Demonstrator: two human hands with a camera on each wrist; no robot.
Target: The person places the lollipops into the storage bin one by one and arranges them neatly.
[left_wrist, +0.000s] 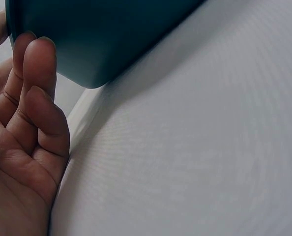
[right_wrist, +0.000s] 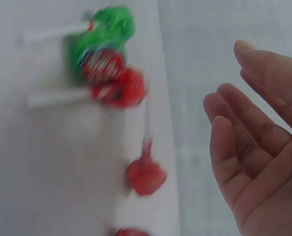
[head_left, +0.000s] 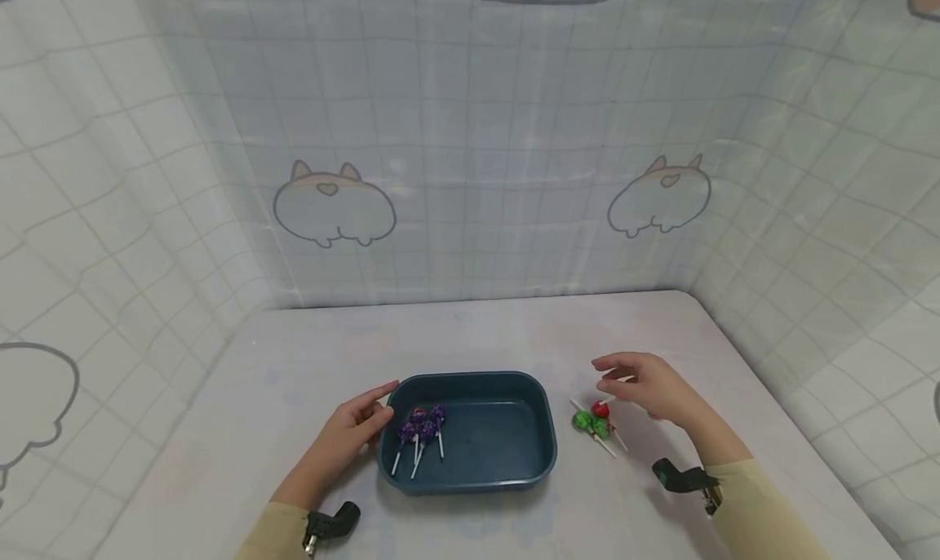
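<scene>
My left hand (head_left: 352, 421) holds the left end of a dark teal tray (head_left: 499, 485), thumb at the rim and fingers against the outer wall. From the left wrist, bent fingertips (left_wrist: 40, 54) show beside the tray's side (left_wrist: 97, 44). Several purple-wrapped lollipops (head_left: 427, 431) lie inside at its left, white sticks pointing toward me. Right of the tray, green lollipops (head_left: 583, 420) and red lollipops (head_left: 600, 410) lie in a small cluster on the table. Just above them hovers my right hand (head_left: 649, 384), empty, its fingers loosely bent and apart from a red lollipop (right_wrist: 146, 178).
A white cloth covers the table (head_left: 470, 335). Gridded curtains with cartoon drawings rise behind it (head_left: 470, 176) and along both sides. Black wrist mounts (head_left: 332, 523) sit at both cuffs.
</scene>
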